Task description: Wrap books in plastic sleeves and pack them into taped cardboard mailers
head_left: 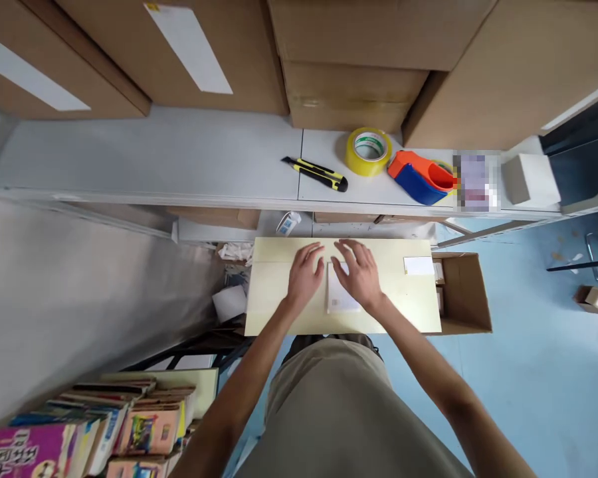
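Observation:
A pale yellow board [274,312] lies in front of my body, and both hands are over it. Beneath my right hand [359,273] is a flat white rectangular item [341,304], perhaps a booklet or thin packet, its upper part covered by the hand. The right fingers are bent and apart, with nothing visible in them; whether they touch the item I cannot tell. Just left of the item, my left hand [305,273] has its fingers curved and its thumb apart, holding nothing. A small white card [418,265] lies on the board's right side.
On the grey shelf [179,159] ahead are a utility knife [319,174], yellow tape roll [369,152], orange-blue tape dispenser [421,177] and white box [531,180]. Large cartons [353,93] stand behind. An open carton [463,292] is right of the board; stacked books [144,431] are lower left.

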{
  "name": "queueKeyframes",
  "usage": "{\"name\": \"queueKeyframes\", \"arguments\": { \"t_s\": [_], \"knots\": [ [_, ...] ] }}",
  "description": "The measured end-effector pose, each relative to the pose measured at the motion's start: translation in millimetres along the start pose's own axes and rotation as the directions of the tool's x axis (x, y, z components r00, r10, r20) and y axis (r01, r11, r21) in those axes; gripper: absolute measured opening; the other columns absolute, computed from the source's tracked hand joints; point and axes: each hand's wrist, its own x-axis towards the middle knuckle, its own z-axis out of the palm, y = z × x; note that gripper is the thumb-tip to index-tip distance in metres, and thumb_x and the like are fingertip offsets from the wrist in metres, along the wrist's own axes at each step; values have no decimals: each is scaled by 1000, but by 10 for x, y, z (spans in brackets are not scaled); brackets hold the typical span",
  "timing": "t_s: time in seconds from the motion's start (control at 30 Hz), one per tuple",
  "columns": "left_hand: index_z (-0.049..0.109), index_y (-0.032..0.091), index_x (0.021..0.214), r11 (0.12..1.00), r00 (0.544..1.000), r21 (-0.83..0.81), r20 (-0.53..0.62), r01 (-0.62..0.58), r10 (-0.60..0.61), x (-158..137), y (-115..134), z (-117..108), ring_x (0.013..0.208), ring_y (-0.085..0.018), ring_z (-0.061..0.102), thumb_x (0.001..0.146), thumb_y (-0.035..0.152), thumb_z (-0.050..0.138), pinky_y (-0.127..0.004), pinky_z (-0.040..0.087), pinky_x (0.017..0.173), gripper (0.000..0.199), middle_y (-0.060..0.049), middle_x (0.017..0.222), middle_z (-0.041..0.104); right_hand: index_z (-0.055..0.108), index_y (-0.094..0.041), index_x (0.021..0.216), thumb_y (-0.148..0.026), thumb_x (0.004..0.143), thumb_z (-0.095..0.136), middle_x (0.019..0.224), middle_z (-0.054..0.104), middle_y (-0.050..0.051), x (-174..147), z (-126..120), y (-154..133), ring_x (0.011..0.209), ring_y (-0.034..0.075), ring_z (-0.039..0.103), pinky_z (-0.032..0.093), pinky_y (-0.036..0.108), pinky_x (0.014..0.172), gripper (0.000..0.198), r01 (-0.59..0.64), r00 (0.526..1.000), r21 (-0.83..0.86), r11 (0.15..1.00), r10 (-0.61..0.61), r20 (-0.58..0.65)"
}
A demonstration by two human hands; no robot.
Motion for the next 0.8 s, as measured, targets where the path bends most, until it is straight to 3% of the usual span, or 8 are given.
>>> {"name": "queueKeyframes", "arguments": {
  "t_s": [0.07,0.13,0.23,0.33,0.47,0.63,0.7,0.8],
  "knots": [
    [76,24,146,984,968,-5,-181,-177,173,397,228,-330,147,-33,76,122,25,58,-61,62,133,30,-16,151,80,73,-26,160,-40,127,43,160,74,19,414,-288,-90,145,38,73,63,57,124,46,27,988,-28,999,-31,-149],
    [76,25,145,971,933,19,-273,-240,236,770,441,-599,146,-30,76,122,24,57,-56,62,133,30,-13,149,80,67,-23,167,-34,126,41,165,70,20,896,-464,-147,149,39,68,59,59,126,50,56,976,-57,997,-66,-207],
    [75,26,144,963,905,50,-333,-263,265,1162,645,-858,146,-28,75,121,22,58,-51,60,135,30,-12,149,80,61,-16,171,-27,120,49,165,68,24,1542,-530,-190,149,40,64,55,59,126,53,73,981,-101,992,-89,-172],
    [77,28,140,953,876,54,-380,-299,297,1238,691,-973,141,-28,78,121,23,57,-50,63,129,28,-12,145,81,62,-11,170,-23,118,56,166,68,27,1908,-460,-212,147,40,62,51,57,126,54,36,998,-128,991,-43,-56],
    [78,29,138,973,915,67,-331,-222,231,871,546,-926,137,-27,80,119,21,56,-47,65,124,31,-11,140,83,65,-7,168,-14,122,54,164,71,25,1955,-363,-228,148,34,61,48,51,128,48,-27,993,-131,991,41,110],
    [80,24,132,994,992,107,-122,-11,24,87,74,-478,132,-28,81,113,11,58,-45,65,123,32,-12,135,85,67,-6,161,-10,121,61,169,66,22,1845,-434,-273,159,33,56,44,50,135,40,-64,983,-172,983,92,157],
    [80,22,131,989,996,120,6,88,-90,-232,-134,-221,131,-29,81,111,8,58,-47,65,122,33,-13,135,85,64,-1,159,-13,121,67,167,66,24,1884,-509,-284,163,35,54,43,50,136,40,-94,971,-207,974,135,195],
    [80,22,132,969,958,143,180,199,-223,-643,-379,156,134,-31,80,111,8,59,-48,66,123,33,-14,137,85,61,2,158,-15,121,64,161,70,22,1909,-586,-237,165,36,52,44,54,137,40,-106,959,-212,971,156,235]
  ]
}}
